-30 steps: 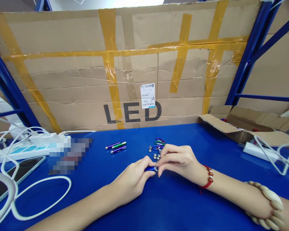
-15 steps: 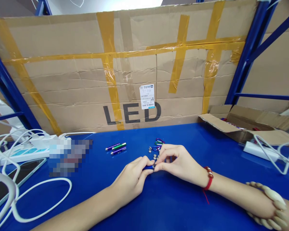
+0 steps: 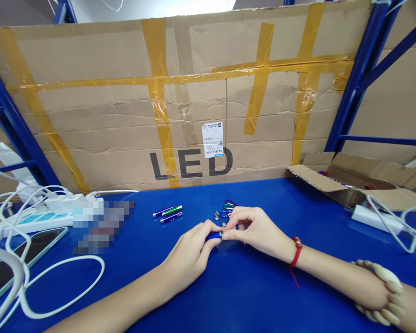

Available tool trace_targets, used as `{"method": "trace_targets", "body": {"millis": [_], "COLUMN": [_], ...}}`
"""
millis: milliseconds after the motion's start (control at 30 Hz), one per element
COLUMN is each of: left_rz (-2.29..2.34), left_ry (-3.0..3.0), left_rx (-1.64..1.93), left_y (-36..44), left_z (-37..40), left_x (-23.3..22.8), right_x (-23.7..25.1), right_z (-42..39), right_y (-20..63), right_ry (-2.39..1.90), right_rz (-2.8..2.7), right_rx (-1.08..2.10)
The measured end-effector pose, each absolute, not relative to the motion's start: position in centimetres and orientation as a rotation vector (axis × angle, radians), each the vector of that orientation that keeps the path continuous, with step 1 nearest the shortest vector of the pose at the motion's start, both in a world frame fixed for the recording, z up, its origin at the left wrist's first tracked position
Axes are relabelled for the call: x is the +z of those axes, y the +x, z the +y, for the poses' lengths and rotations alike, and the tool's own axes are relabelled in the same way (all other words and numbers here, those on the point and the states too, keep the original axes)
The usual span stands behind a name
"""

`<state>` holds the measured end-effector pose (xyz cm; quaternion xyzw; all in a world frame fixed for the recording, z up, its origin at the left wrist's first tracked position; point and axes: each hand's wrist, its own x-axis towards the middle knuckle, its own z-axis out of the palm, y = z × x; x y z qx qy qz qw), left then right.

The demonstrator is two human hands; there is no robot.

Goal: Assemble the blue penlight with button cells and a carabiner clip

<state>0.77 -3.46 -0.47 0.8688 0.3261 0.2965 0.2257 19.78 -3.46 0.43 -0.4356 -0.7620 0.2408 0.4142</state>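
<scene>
My left hand (image 3: 190,247) is closed around a small blue metal tube (image 3: 213,235), which looks like a mini penlight. At the tube's silver end, my right hand (image 3: 258,231) pinches with thumb and forefinger; the fingers partly hide the small part there. Just behind the fingertips lie small silver round pieces (image 3: 217,215) and another one (image 3: 223,225). Coloured carabiner clips (image 3: 229,204), green, purple and blue, rest beyond my right hand, partly covered by it. To the left lie two purple metal tubes (image 3: 171,217) and a green one (image 3: 172,210), side by side.
At the left are a white power strip (image 3: 52,216), looped white cables (image 3: 102,273) and a phone (image 3: 24,259). An open cardboard box (image 3: 364,178) with small items stands at the right, near a white adapter (image 3: 376,217). A large cardboard sheet (image 3: 118,125) backs the blue table (image 3: 256,296).
Both hands have shifted slightly up with the blue tube, and more of the tube shows. The right fingers remain at its silver end. The camera view has moved a little.
</scene>
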Motion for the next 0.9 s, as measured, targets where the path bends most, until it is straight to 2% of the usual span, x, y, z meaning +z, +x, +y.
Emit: {"method": "trace_targets", "body": {"millis": [167, 433, 900], "left_rz": [0.956, 1.091, 1.085], "left_ry": [2.304, 2.036, 1.925], "left_rx": [0.832, 1.007, 0.975], "left_y": [0.8, 0.9, 1.0], "left_z": [-3.3, -2.3, -2.3], "left_x": [-0.4, -0.3, -0.4], "right_x": [0.7, 0.9, -0.1], "right_z": [-3.3, -2.2, -1.7], "right_y": [20.0, 21.6, 22.0], "right_ry": [-1.091, -1.360, -1.390], "right_rz": [-1.892, -2.026, -2.438], "right_rx": [0.508, -0.080, -0.143]}}
